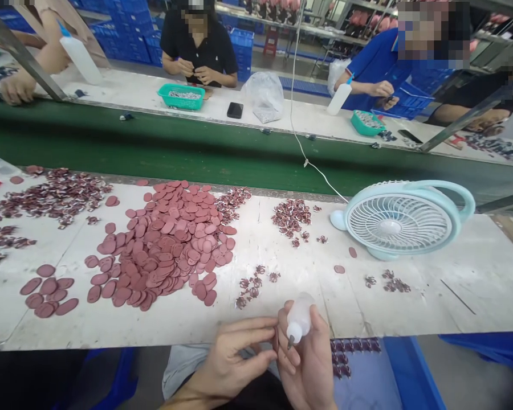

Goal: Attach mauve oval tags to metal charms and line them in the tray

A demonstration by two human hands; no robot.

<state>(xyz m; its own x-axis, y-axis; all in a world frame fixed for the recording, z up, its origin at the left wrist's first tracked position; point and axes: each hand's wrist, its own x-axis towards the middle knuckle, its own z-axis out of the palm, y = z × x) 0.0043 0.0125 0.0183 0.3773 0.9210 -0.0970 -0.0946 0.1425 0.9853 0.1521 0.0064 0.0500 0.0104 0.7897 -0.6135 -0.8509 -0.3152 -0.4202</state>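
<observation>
While our right hand [308, 356] is gripping the squeeze bottle [300, 316] nozzle-down, we are pinching a small piece [275, 336] in our left hand's [231, 356] fingertips just beside the tip, keeping both steady below the table [474, 285] edge.

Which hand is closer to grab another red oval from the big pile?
Probably the left hand: it sits nearer the pile of red ovals, pinching only something small. The right hand is wrapped around the squeeze bottle.
</observation>
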